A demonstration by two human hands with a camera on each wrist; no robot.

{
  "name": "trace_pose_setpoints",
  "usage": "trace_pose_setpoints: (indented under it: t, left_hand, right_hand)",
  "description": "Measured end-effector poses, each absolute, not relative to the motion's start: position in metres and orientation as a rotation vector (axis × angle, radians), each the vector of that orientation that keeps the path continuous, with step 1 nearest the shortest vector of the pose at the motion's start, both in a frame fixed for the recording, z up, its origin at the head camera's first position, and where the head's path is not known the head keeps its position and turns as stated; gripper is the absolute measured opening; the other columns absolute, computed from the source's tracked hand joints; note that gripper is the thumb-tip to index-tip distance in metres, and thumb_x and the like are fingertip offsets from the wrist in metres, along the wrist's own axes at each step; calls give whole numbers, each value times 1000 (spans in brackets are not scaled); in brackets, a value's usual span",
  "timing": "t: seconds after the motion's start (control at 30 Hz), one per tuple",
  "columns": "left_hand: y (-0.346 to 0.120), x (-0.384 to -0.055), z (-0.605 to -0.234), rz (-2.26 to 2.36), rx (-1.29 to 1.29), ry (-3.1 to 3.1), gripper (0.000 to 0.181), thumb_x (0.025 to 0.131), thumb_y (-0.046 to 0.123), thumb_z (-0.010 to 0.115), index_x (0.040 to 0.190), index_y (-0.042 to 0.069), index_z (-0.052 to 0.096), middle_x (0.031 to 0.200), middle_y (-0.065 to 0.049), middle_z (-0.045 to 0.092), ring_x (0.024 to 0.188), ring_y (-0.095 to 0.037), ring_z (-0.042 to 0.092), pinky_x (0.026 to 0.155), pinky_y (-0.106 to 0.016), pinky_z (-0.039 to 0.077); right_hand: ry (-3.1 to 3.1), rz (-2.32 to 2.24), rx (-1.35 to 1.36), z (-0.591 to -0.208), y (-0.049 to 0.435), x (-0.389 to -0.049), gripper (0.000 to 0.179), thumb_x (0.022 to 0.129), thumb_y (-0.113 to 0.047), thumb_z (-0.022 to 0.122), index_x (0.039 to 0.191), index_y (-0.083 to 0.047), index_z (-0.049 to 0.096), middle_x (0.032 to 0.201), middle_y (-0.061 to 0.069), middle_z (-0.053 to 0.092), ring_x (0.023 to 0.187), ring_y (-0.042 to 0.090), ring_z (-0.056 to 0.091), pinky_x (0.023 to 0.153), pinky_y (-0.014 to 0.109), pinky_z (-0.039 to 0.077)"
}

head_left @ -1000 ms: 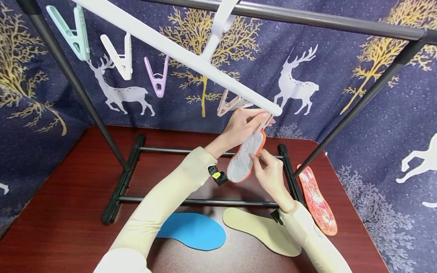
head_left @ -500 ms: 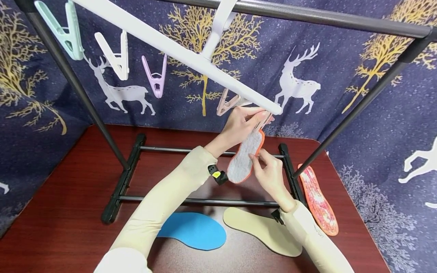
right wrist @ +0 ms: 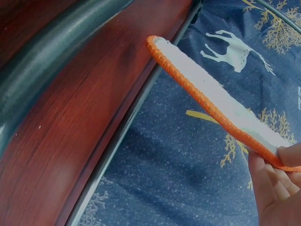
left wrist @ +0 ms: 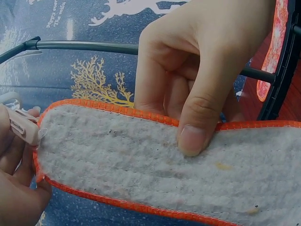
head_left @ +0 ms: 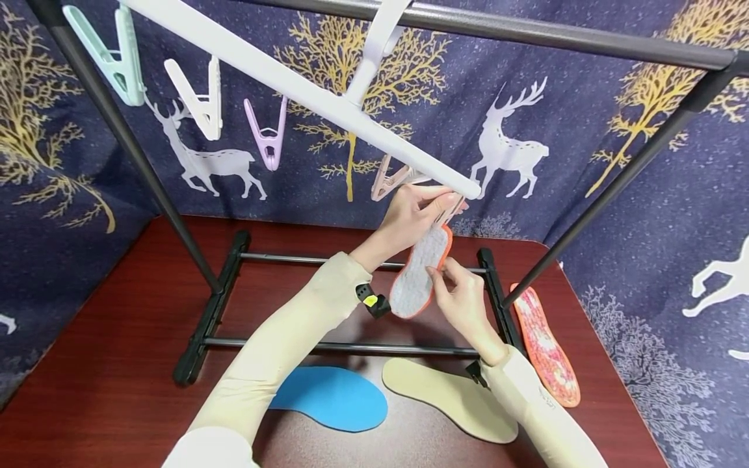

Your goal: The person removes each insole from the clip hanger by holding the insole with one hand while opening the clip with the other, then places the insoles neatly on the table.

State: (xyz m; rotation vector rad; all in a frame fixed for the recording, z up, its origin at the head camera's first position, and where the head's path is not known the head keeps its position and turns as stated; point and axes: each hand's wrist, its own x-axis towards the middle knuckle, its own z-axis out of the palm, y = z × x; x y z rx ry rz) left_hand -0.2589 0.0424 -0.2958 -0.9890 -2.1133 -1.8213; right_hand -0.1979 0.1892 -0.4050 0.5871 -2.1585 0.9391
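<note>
A grey felt insole [head_left: 418, 279] with orange stitched edging hangs at a slant below the right end of the white hanger [head_left: 345, 107]. My left hand [head_left: 412, 218] pinches a pale pink clothespin [left wrist: 24, 126] at the insole's upper end, where the clip's tip overlaps the orange edge. Partway down, my right hand [head_left: 462, 296] pinches the insole's side edge, thumb on the grey face and fingers behind, as the left wrist view shows. From the right wrist view the insole [right wrist: 202, 87] appears nearly edge-on.
Mint [head_left: 119, 62], white [head_left: 201, 101] and purple [head_left: 269, 136] clothespins, plus another pink one [head_left: 389, 179], hang from the hanger. A black rack [head_left: 503, 23] frames the space. Blue [head_left: 333, 396], beige [head_left: 450, 396] and red patterned [head_left: 544, 344] insoles lie on the table [head_left: 111, 338].
</note>
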Motion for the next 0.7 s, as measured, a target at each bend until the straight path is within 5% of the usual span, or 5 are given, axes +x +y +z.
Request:
trace_pose_setpoints:
  t: [0.27, 0.47, 0.57, 0.7]
  left_hand:
    - [42, -258, -294, -1726, -1002, -2107, 28, 96, 15, 60, 119, 2, 68, 113, -14, 71, 47, -5, 35, 48, -22, 23]
    - [45, -259, -295, -1851, -1009, -2072, 28, 96, 13, 59, 119, -1, 67, 102, -15, 73, 72, 1, 66, 55, -16, 40]
    - [46, -259, -295, -1892, -994, -2076, 29, 96, 14, 59, 120, -1, 66, 99, -15, 74, 72, 3, 66, 54, -17, 39]
    - [46, -258, -295, -1847, -975, -2095, 29, 95, 15, 60, 120, 1, 67, 100, -14, 74, 46, 0, 38, 45, -23, 20]
  right_hand:
    - [-2157, 948, 593, -405, 190, -199, 7, 88, -6, 68, 82, -6, 65, 70, 7, 70, 60, 14, 67, 50, 10, 44]
    - [-2174, 953, 600, -405, 190, -198, 10, 89, -7, 67, 80, -8, 63, 67, 5, 68, 53, 10, 60, 47, 12, 39]
    - [-2196, 958, 605, -407, 190, -198, 11, 89, -7, 67, 79, -8, 62, 68, 4, 68, 54, 7, 57, 47, 12, 38]
    - [-2215, 969, 613, -409, 191, -197, 9, 89, -5, 67, 81, -8, 63, 71, 5, 69, 59, 7, 62, 49, 12, 41]
